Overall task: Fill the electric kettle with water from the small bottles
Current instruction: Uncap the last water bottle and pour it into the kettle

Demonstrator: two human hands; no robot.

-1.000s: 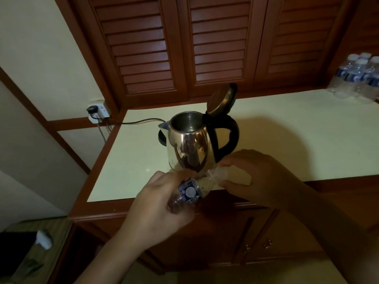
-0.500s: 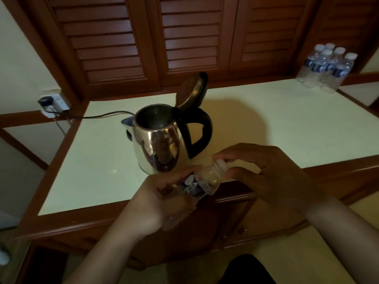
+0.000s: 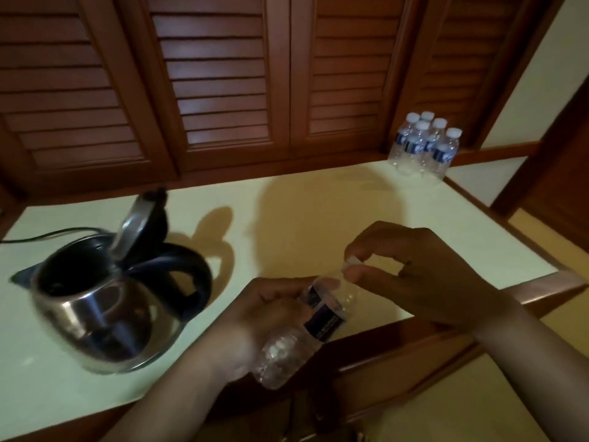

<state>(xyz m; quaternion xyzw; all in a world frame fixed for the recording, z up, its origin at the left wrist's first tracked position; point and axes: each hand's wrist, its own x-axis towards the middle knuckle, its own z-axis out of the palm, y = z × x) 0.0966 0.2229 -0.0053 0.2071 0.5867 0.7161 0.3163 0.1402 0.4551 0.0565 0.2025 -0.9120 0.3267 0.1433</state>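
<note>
Blur is smearing the kettle (image 3: 95, 311), sitting lid-up on the counter (image 3: 318, 218); the left hand (image 3: 255, 320) is gripping the tilted bottle (image 3: 306, 327) at the counter's front edge; the right hand (image 3: 414, 269) is pinching its cap (image 3: 350, 261).

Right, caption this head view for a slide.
Left hand grips a bottle; right hand pinches its cap beside the open kettle.

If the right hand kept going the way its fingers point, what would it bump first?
Probably the bottle in the left hand; the right hand pinches its white cap. Further along stands the kettle, though depth is unclear.
</note>
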